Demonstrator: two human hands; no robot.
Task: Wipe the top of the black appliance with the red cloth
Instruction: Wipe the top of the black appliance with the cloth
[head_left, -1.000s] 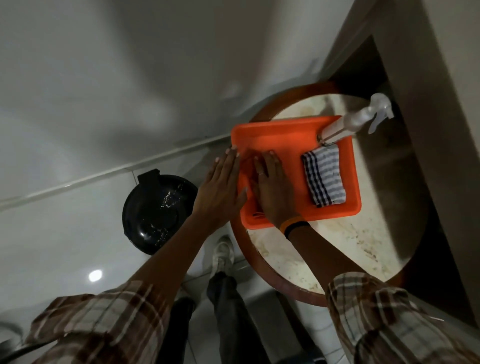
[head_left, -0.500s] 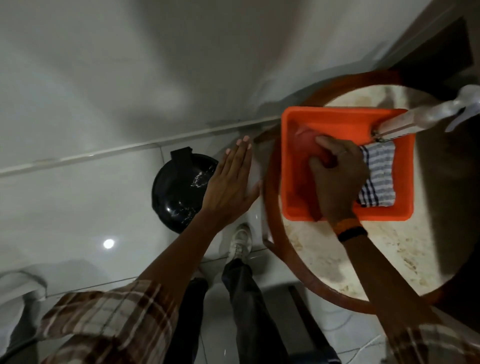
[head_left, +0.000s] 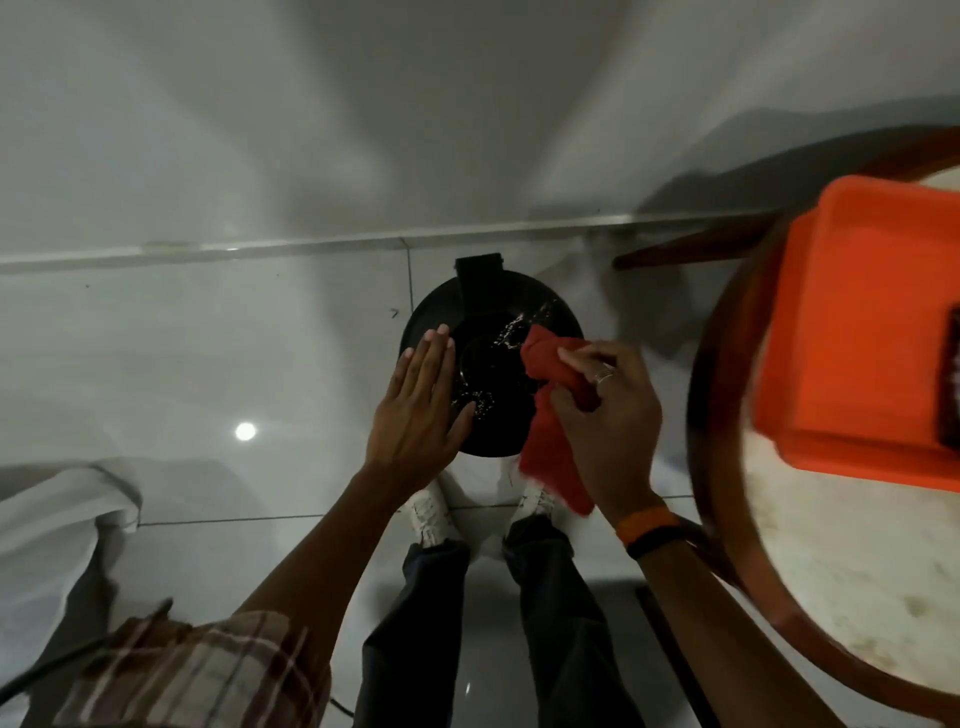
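A round black appliance with a glossy, speckled lid stands on the tiled floor below me, against the wall. My right hand grips a red cloth over the lid's right side; the cloth's loose end hangs down past the rim. My left hand lies flat with fingers together over the lid's left edge, holding nothing. I cannot tell whether the cloth touches the lid.
A round wooden-rimmed table with a pale stained top stands at the right, carrying an orange tray. My shoes are just below the appliance. White fabric lies on the floor at the left.
My right hand lifted the red cloth out of the orange tray and brought it left over the black appliance. The left hand moved onto the lid's left edge. The view swung left.
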